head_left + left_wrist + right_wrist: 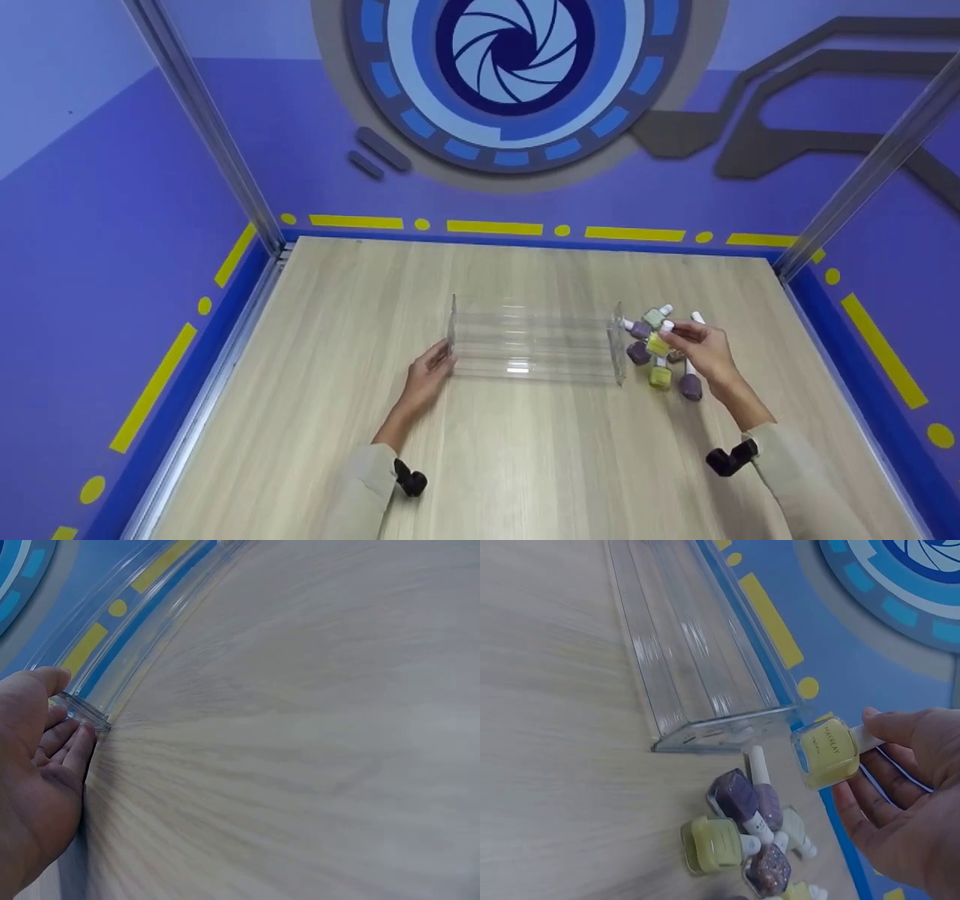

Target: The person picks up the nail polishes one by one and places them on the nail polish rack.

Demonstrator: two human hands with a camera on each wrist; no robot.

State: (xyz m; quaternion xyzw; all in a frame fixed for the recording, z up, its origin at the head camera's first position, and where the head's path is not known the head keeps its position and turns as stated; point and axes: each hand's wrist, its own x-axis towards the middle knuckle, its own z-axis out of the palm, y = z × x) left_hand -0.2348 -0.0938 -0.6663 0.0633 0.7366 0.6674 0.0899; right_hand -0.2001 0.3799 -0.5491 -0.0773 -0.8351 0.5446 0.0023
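Right grip [701, 351]: thumb and fingers pinching a yellow polish bottle [826, 754] by its white cap [866, 736]; bottle raised over the loose bottles, just beyond the clear rack's right end. 
Left grip [430, 373]: thumb and fingers holding the left end panel of the clear rack [536, 352]. 
Clear rack: transparent, stepped, an upright panel at each end; lying lengthwise on the counter [525, 465], between the two grips. 
Loose bottles, white-capped, bunched beside the rack's right panel: dark purple bottle [735, 795]; lilac bottle [769, 806]; second yellow bottle [709, 846]; glitter bottle [769, 870]; pale green bottle [654, 318]; purple bottle [691, 387], nearest the person. 
Sleeves [806, 476]: beige. 
Back wall [285, 150]: blue-violet, yellow dashes along its foot.
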